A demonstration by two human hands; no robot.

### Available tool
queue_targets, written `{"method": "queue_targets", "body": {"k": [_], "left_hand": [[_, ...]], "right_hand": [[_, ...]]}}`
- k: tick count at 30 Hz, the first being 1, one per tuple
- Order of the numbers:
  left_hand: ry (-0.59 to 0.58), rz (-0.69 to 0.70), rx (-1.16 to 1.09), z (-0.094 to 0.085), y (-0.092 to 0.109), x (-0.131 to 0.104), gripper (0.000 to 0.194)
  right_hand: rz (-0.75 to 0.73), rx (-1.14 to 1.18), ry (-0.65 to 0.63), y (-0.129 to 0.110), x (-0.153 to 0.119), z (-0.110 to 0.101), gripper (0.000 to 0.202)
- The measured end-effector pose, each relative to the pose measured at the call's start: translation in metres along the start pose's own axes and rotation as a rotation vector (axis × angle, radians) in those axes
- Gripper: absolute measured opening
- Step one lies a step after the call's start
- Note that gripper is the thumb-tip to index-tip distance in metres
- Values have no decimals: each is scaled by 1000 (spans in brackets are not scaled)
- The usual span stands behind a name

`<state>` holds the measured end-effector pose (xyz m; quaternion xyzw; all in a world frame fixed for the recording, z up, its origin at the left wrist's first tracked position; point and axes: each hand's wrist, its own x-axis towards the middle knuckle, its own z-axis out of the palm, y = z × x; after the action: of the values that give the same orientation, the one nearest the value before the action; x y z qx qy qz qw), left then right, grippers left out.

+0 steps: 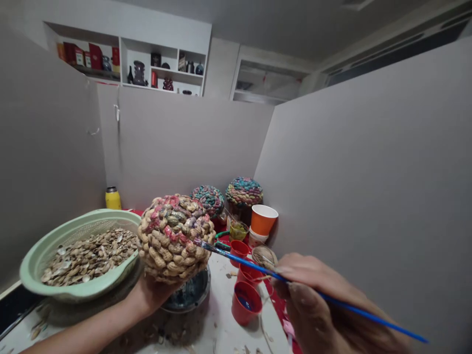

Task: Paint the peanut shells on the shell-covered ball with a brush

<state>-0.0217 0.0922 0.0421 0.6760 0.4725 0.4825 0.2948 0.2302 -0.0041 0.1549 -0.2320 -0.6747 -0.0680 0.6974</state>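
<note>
Observation: the round, partly painted peanut-covered ball (169,253) is above the white surface (220,317), over a dark round bowl (208,290). Our left hand (155,293) supports it from beneath, fingers too hidden to read. Our right fingers pinch a slim blue paintbrush (243,260), bristles at the shells. Step, as judged: brushwork at the red patches' edge; moving the tip calls for steady support and light pressure. Outward: red plastic cup (244,317), pale green colander (79,293).

My bumpy peanut ball (176,239) is tan with some pink and purple paint, held up above the table. My blue brush (250,264) slants, its tip touching it.
</note>
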Motion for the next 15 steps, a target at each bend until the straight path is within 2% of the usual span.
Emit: {"method": "queue_targets", "body": {"k": [4,9,15], "left_hand": [[10,-8,-19,-2,1,-2,34],[23,-13,-11,-6,0,-8,62],[-19,-24,-8,-11,-2,-9,34]], "right_hand": [[-73,78,-107,-1,8,12,26],[-118,8,-166,3,10,16,26],[-115,-64,-184,2,10,12,22]]}}
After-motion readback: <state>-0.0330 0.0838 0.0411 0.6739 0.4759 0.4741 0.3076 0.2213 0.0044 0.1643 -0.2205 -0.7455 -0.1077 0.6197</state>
